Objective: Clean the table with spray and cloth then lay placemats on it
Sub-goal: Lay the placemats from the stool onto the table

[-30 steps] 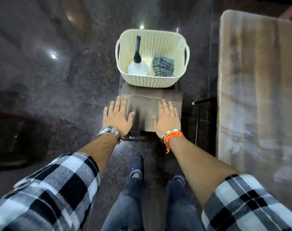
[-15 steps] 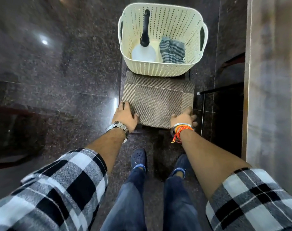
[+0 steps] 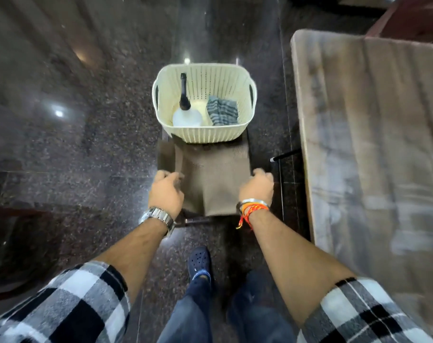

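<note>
A stack of brown woven placemats point(image 3: 214, 179) lies on a small stool in front of me. My left hand point(image 3: 166, 190) grips its left edge and my right hand point(image 3: 257, 188) grips its right edge, fingers curled round the edges. Behind the placemats stands a cream basket point(image 3: 245, 78) on the same stool. Inside it lie a white spray bottle point(image 3: 187, 116) with a black nozzle and a folded striped cloth point(image 3: 222, 111). The table point(image 3: 374, 144), with a pale streaky top, runs along the right side.
Dark polished granite floor point(image 3: 74, 144) surrounds the stool. A thin black bar point(image 3: 286, 154) sticks out by the table's left edge. My feet in dark blue clogs point(image 3: 199, 264) stand just below the stool.
My hands went from lying flat on the placemats to their side edges, and now curl round those edges. The view has pulled back and tilted, showing more of the table.
</note>
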Demonstrator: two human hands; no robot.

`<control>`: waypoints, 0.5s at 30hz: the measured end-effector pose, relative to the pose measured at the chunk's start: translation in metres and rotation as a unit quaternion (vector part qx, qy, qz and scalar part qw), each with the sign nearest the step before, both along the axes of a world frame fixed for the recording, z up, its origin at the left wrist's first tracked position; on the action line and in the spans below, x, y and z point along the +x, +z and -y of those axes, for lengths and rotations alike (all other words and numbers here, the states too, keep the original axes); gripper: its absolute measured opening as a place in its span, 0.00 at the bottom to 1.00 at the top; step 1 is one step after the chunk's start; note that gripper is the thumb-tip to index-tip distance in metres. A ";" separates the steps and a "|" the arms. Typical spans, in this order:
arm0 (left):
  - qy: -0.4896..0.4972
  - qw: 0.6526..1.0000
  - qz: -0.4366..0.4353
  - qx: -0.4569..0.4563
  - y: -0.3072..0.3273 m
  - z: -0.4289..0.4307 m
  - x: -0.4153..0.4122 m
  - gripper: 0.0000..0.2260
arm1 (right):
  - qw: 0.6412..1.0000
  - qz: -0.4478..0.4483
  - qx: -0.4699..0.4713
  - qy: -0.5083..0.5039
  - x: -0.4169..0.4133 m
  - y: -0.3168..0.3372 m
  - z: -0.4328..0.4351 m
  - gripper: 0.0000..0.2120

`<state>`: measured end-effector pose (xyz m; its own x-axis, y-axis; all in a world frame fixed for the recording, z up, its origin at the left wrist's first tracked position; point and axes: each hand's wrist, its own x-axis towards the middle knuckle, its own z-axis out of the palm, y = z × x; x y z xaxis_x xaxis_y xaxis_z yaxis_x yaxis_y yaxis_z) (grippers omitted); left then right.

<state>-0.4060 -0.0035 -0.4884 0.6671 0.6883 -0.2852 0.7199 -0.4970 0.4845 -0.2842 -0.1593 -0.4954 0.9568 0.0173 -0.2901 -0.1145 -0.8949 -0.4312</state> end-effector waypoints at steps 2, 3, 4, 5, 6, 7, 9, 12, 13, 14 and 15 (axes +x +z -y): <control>-0.022 0.999 0.026 0.025 0.020 0.006 -0.003 0.14 | 0.999 -0.035 0.036 0.021 -0.005 0.016 0.009 0.13; -0.038 0.998 0.033 0.040 0.029 0.008 -0.005 0.13 | 0.997 -0.056 0.047 0.032 -0.009 0.019 0.014 0.13; -0.054 0.996 0.044 0.059 0.041 0.011 -0.005 0.13 | 0.995 -0.069 0.060 0.034 -0.012 0.023 0.022 0.13; -0.070 0.992 0.063 0.080 0.052 0.014 -0.005 0.12 | 0.993 -0.081 0.078 0.028 -0.015 0.025 0.029 0.12; -0.087 0.987 0.089 0.101 0.062 0.017 -0.005 0.11 | 0.991 -0.096 0.096 0.017 -0.017 0.025 0.035 0.13; -0.103 0.980 0.121 0.122 0.071 0.021 -0.004 0.12 | 0.987 -0.111 0.113 0.011 -0.020 0.028 0.040 0.14; -0.135 0.963 0.177 0.149 0.091 0.028 0.001 0.13 | 0.981 -0.139 0.136 0.018 -0.024 0.033 0.044 0.19; -0.169 0.942 0.238 0.164 0.126 0.044 0.016 0.14 | 0.969 -0.177 0.165 0.041 -0.022 0.053 0.051 0.28; -0.177 0.937 0.254 0.160 0.137 0.047 0.024 0.15 | 0.965 -0.190 0.175 0.041 -0.017 0.060 0.053 0.30; -0.188 0.930 0.274 0.155 0.150 0.052 0.033 0.15 | 0.960 -0.200 0.191 0.035 -0.010 0.069 0.058 0.32; -0.201 0.921 0.296 0.151 0.162 0.056 0.043 0.15 | 0.955 -0.209 0.209 0.021 -0.004 0.079 0.065 0.34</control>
<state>-0.3634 -0.0595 -0.3262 0.8625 0.3397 0.3752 0.1015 -0.8423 0.5293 -0.2879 -0.2240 -0.4166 0.7548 0.2512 -0.6059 -0.3221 -0.6627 -0.6760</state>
